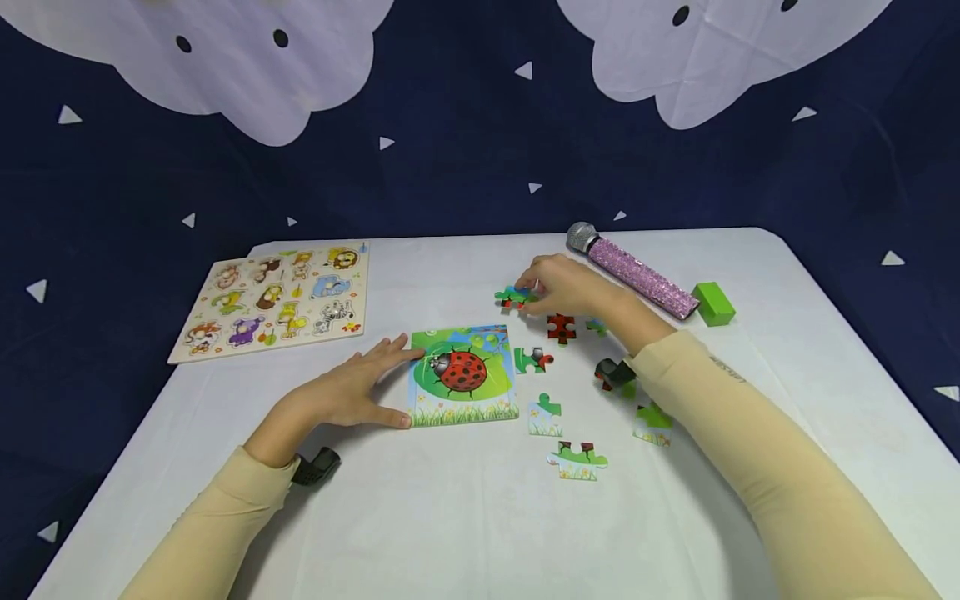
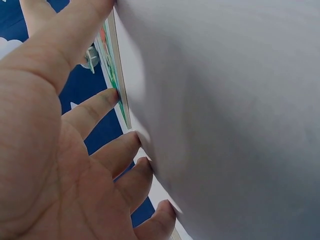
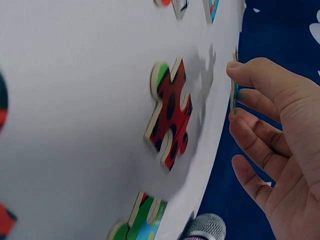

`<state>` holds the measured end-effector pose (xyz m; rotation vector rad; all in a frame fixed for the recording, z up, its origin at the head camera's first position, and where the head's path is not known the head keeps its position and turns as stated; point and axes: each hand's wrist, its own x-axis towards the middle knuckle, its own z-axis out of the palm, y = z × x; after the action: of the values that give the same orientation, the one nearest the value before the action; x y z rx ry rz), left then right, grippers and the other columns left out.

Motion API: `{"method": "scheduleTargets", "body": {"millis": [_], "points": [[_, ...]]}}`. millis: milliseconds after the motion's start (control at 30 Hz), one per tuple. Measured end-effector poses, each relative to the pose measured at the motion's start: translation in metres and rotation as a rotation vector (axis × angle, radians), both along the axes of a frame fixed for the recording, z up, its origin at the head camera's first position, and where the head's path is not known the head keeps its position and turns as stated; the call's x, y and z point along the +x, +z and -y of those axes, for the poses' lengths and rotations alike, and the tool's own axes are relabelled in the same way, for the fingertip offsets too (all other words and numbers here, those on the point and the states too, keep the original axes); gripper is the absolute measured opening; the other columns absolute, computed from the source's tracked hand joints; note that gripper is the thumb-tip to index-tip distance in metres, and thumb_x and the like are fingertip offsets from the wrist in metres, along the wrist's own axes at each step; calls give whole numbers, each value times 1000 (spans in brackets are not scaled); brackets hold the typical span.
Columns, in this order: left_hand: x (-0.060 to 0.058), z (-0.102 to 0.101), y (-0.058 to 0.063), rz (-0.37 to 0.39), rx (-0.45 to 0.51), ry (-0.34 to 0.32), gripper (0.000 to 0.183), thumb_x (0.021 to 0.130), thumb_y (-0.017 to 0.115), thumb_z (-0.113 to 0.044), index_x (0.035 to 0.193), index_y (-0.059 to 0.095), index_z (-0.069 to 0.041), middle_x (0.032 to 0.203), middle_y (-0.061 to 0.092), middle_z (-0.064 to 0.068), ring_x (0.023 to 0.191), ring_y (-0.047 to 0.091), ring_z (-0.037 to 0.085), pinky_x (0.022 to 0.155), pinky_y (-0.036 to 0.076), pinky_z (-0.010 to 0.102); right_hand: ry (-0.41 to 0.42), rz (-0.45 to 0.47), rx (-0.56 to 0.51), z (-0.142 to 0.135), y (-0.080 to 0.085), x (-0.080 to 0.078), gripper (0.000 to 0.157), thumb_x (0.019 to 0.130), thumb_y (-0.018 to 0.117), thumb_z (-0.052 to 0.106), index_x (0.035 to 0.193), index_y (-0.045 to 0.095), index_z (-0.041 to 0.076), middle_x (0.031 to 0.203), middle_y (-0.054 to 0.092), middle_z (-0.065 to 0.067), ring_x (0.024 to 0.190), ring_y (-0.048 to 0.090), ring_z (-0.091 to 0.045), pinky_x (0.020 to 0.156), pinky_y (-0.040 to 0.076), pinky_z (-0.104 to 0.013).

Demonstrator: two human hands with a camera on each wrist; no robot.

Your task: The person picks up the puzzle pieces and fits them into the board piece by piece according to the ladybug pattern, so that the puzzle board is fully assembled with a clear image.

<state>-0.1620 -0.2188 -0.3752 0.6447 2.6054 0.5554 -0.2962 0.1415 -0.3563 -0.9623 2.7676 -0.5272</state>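
Red with black spots, a ladybug sits in the middle of the square picture board [image 1: 461,372], which lies flat on the white table [image 1: 420,517]. The left hand [image 1: 352,387] is spread wide at the board's left side. Its thumb touches the bottom left corner and its pointing finger touches the edge higher up, with no curl round it. The right hand [image 1: 570,287] is farther back, past the board's top right corner. Its thumb and fingers are nearly together, pinching 1 small puzzle piece [image 1: 512,296] with green and red on it. The right wrist view shows that piece up off the table, thin edge toward us.

A red spotted piece [image 1: 561,328] lies near the right hand. Just right of the board is a green and red piece [image 1: 528,360]. Closer to the person are a pale piece with a green knob [image 1: 545,422] and a grassy piece [image 1: 577,468].

A pink glittery microphone [image 1: 645,279] lies at the back right, with a green block [image 1: 714,303] by its end. An animal board [image 1: 277,302] lies at the back left.
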Motion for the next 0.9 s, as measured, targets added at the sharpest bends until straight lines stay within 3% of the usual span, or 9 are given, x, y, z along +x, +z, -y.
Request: {"method": "scheduleTargets", "body": {"millis": [433,733,900], "points": [[-3,-2,2,-7,-19,5,103,88,87,-50,170,33,-20,180,13,21,166,10,49,129,11,76,113,-18,-3,28,2,13,38,94,83,25,129,78,9,126,73,-9,104,70,-22,90,62,-41],[-3,-1,1,11,-23,7,103,88,87,-49,170,32,-21,180,12,20,167,10,48,129,11,77,188,-14,-6,49,-1,29,36,95,82,26,127,79,10,120,72,-7,94,66,-18,85,59,-37],[-2,0,2,19,-18,9,103,89,87,-49,170,32,-20,180,12,21,166,9,49,129,10,77,237,-5,-4,58,-4,35,36,96,82,26,128,79,9,118,72,-8,96,67,-17,86,59,-36]]}}
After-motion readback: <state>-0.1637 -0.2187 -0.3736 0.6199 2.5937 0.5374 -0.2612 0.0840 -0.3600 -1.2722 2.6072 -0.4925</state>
